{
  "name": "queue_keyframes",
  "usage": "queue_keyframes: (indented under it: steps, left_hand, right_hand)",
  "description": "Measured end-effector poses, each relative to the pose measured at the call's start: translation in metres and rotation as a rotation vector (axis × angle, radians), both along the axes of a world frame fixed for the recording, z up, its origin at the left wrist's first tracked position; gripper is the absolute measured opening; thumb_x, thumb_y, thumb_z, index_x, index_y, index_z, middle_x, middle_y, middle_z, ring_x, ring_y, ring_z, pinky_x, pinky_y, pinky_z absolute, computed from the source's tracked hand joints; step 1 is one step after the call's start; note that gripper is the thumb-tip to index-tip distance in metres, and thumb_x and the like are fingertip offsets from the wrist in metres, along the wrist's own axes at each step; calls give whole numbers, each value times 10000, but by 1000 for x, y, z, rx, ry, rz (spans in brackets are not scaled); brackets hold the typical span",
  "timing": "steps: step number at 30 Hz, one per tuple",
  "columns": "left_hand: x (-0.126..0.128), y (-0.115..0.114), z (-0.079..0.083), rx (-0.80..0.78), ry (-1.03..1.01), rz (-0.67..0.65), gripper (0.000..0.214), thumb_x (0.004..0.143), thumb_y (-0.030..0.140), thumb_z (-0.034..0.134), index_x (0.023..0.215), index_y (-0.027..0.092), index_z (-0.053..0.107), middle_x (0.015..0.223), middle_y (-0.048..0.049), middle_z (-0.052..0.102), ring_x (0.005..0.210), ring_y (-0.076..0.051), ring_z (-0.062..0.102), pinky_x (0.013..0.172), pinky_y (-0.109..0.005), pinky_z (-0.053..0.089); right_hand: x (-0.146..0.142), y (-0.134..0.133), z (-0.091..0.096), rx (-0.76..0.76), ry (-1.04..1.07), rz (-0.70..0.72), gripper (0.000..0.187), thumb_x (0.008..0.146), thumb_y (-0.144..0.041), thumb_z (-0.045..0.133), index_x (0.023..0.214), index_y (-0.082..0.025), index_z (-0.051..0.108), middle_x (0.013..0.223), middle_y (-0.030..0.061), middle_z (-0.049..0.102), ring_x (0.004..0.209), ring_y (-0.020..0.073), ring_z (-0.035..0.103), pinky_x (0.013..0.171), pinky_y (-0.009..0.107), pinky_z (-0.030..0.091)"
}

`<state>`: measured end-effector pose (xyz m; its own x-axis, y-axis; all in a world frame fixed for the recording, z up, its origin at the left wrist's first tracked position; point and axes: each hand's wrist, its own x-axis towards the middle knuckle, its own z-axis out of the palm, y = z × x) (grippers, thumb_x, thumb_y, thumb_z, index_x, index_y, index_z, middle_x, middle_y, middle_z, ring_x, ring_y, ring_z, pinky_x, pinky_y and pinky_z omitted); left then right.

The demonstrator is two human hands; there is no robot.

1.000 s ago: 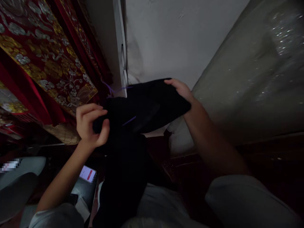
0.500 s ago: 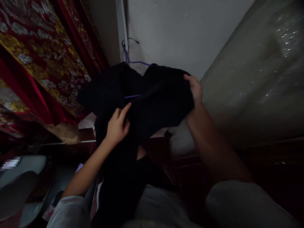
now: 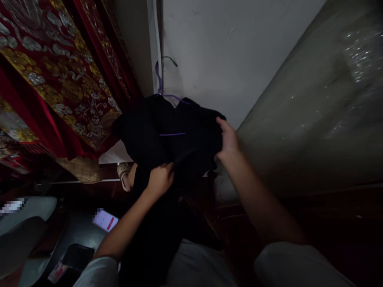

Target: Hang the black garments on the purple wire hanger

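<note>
left hand [image 3: 161, 178] fisted on a black cloth garment [image 3: 139, 131], right hand [image 3: 229, 139] half open at its edge, grip unclear. yanking could pop it off that thin purple hanger [image 3: 172, 134].

Two hands [image 3: 161, 178] [image 3: 229, 140], one hanger [image 3: 172, 134], one black top [image 3: 140, 133]

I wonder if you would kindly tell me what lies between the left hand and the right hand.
In the head view, cloth of the dark garment lies between the left hand and right hand.
</note>
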<state>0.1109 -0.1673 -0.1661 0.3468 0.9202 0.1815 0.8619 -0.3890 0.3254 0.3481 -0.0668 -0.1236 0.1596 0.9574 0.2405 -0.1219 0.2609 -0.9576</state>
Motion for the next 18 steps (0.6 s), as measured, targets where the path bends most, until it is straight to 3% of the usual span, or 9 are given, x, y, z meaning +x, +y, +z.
queue_keyframes:
  steps: [4, 7, 10, 11, 13, 15, 18]
  left_hand:
    - [26, -22, -10, -75, -17, -71, 178, 953, 91, 485, 963, 177, 641, 971, -94, 750, 864, -235, 727, 713, -305, 505]
    - [32, -30, -6, -86, -63, -154, 156, 983, 133, 489, 906, 185, 614, 939, -78, 739, 842, -227, 713, 694, -306, 484]
    - [27, -30, 2, -46, -199, -148, 195, 1029, 200, 481, 873, 192, 599, 869, -52, 706, 765, -197, 672, 669, -297, 456]
    - [25, -30, 4, -21, -251, -143, 207, 1038, 209, 476, 877, 193, 604, 848, -45, 693, 744, -187, 653, 669, -296, 451]
    - [22, -28, 11, 66, -327, -144, 194, 1039, 205, 476, 943, 192, 644, 853, -48, 679, 768, -191, 625, 695, -305, 457]
    - [21, -25, 19, 174, -347, -151, 200, 1027, 192, 490, 1071, 192, 686, 901, -66, 672, 853, -218, 601, 745, -328, 472]
    - [25, -22, 31, 267, -355, -165, 285, 989, 143, 514, 1194, 187, 707, 935, -83, 642, 902, -238, 550, 776, -351, 476]
  right_hand:
    - [-12, 18, -7, -160, 172, -6, 330, 788, -543, 623, 874, -226, 648, 927, 84, 735, 1031, 288, 703, 838, 426, 601]
    - [-7, 21, -3, -72, 161, -293, 331, 728, -355, 657, 1028, -219, 627, 1197, 86, 700, 1216, 260, 639, 999, 409, 542]
    - [-12, -15, -16, 203, 60, -627, 531, 720, -277, 667, 1240, -254, 565, 1453, 71, 564, 1379, 228, 523, 1134, 403, 437]
    - [-19, -35, -25, 259, 56, -679, 509, 751, -286, 646, 1251, -261, 557, 1454, 72, 556, 1369, 225, 528, 1135, 408, 432]
    - [-38, -77, -49, 256, 92, -718, 323, 803, -296, 583, 1123, -253, 575, 1256, 71, 634, 1182, 221, 627, 1050, 403, 490]
    - [-60, -109, -70, 133, 90, -627, 134, 806, -301, 581, 925, -241, 569, 959, 41, 638, 912, 209, 646, 869, 363, 541]
    - [-78, -122, -78, -17, -68, -90, 177, 729, -311, 684, 863, -234, 599, 834, 29, 642, 784, 210, 622, 759, 353, 546]
